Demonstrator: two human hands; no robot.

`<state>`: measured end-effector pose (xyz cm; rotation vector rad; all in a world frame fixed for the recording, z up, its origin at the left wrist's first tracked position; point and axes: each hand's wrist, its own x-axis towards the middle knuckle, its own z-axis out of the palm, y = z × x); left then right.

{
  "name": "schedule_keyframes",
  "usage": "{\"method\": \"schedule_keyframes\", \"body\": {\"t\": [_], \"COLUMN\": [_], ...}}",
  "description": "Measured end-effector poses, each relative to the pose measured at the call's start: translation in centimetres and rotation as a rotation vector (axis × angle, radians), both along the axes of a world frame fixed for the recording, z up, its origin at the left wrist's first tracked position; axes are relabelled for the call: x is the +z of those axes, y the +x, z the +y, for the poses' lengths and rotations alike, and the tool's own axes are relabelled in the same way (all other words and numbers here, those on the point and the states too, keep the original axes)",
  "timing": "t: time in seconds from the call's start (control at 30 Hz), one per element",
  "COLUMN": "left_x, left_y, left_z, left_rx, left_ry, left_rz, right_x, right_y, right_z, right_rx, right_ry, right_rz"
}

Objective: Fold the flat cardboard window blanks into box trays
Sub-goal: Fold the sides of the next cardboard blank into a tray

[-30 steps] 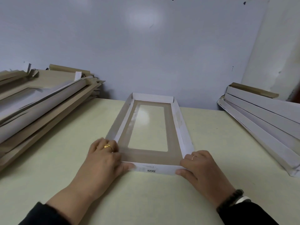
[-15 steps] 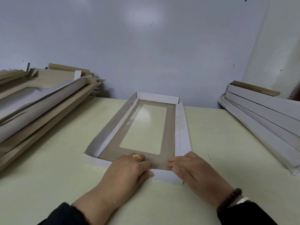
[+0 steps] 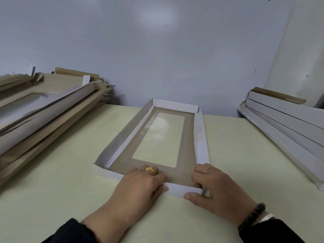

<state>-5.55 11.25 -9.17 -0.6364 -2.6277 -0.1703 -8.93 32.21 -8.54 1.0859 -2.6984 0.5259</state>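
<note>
Head view, item?
— I'm pressing my left hand (image 3: 140,186) flat inside the window blank (image 3: 185,155); my right hand (image 3: 215,188) is pinching its near-right corner.

Progress?
— Far wall standing beyond my fingers; side flaps splaying, near wall rising.

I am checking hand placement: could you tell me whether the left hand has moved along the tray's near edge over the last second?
Yes. The left hand has moved rightward along the near flap of the white-and-brown cardboard window tray, away from the near left corner it held.
</note>
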Motion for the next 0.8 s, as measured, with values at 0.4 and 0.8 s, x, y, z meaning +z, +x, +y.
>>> {"method": "schedule_keyframes", "body": {"t": [0.4,0.8], "left_x": [0.3,-0.1], "left_y": [-0.5,-2.4], "left_z": [-1.6,-5.2], "left_rx": [0.016,-0.060], "left_ry": [-0.001,0.024], "left_rz": [-0.059,-0.114], "right_x": [-0.6,-0.8], "right_y": [-0.2,-1.5], "right_z": [0.8,3.4], "right_rx": [-0.147,-0.348], "right_ry": [0.079,0.075], "right_rz": [0.253,0.186]}}
